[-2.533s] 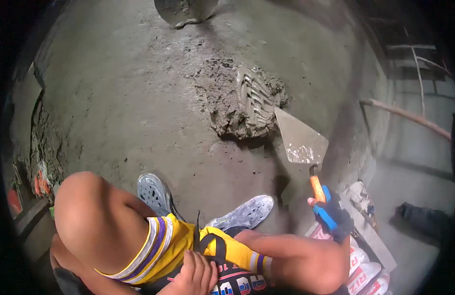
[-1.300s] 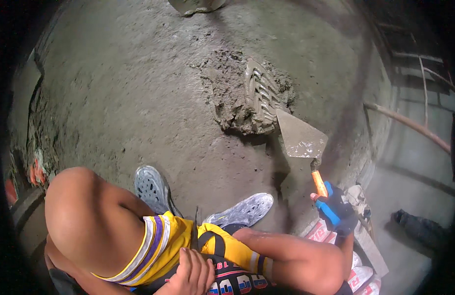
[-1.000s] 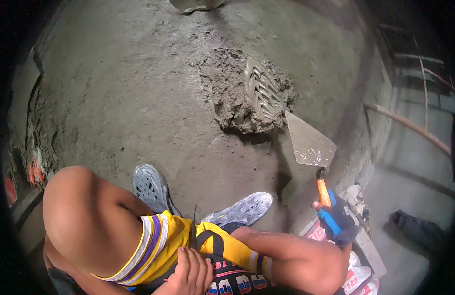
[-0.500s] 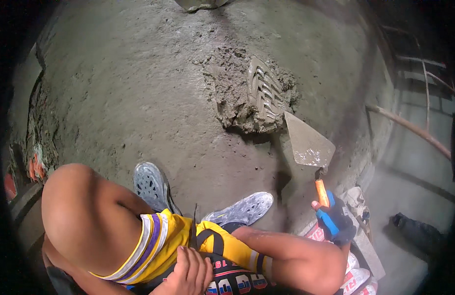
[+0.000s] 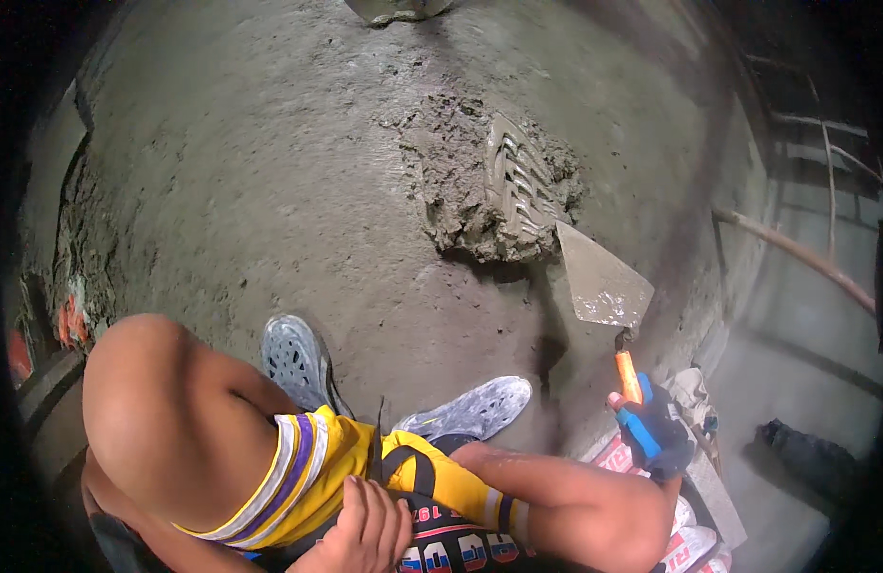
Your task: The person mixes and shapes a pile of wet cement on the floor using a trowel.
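Observation:
My right hand (image 5: 653,432), in a dark glove with blue bands, is wrapped round the orange handle of a pointed trowel (image 5: 606,284). The trowel's flat triangular blade is smeared with grey paste, and its tip touches or hangs just by the right edge of a mound of wet mortar (image 5: 461,196). Ridged, glossy marks (image 5: 521,177) run across the mound's right part. My left hand (image 5: 365,525) is bare and rests against my dark shirt, fingers extended and lying flat, holding nothing.
Grey clogs (image 5: 298,358) are on my feet on the mortar-covered floor (image 5: 270,191). White printed sacks (image 5: 685,535) lie beside my right knee. A pole (image 5: 795,253) and a dark bundle (image 5: 809,456) are at the right. A rounded container rim (image 5: 399,10) shows at the far edge.
The whole view has shifted very slightly. Both hands and the trowel keep practically the same position against the mortar mound.

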Available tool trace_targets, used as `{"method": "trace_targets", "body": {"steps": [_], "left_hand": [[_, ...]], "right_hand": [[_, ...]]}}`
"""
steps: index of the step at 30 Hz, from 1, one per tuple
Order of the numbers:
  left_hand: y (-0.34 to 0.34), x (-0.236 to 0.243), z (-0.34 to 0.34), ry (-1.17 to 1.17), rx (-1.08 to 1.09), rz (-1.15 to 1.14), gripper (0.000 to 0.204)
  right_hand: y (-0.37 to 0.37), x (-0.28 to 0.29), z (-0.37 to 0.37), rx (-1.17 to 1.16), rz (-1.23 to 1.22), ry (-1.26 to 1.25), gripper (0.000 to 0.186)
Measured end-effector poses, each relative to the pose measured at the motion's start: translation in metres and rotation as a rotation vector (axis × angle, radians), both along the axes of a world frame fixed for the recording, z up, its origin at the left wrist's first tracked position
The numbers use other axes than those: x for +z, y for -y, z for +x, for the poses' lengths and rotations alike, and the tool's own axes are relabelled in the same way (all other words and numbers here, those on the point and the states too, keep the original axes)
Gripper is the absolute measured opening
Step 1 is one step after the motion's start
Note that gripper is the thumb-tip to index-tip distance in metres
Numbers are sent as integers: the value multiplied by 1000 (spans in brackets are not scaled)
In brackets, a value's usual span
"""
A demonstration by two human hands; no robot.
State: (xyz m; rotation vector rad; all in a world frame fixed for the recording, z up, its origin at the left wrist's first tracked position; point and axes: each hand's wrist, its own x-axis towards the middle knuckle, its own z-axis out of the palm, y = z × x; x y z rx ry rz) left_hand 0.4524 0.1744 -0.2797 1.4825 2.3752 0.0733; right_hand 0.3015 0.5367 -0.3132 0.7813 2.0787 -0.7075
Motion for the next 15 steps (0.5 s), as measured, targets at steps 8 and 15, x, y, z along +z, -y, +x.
{"method": "trace_targets", "body": {"steps": [8, 15], "left_hand": [[34, 27, -73, -458, -393, 43, 108], [41, 25, -78, -674, -543, 11, 114]], "right_hand": [[17, 6, 13, 224, 19, 9, 17], [29, 19, 12, 63, 9, 117, 20]]}}
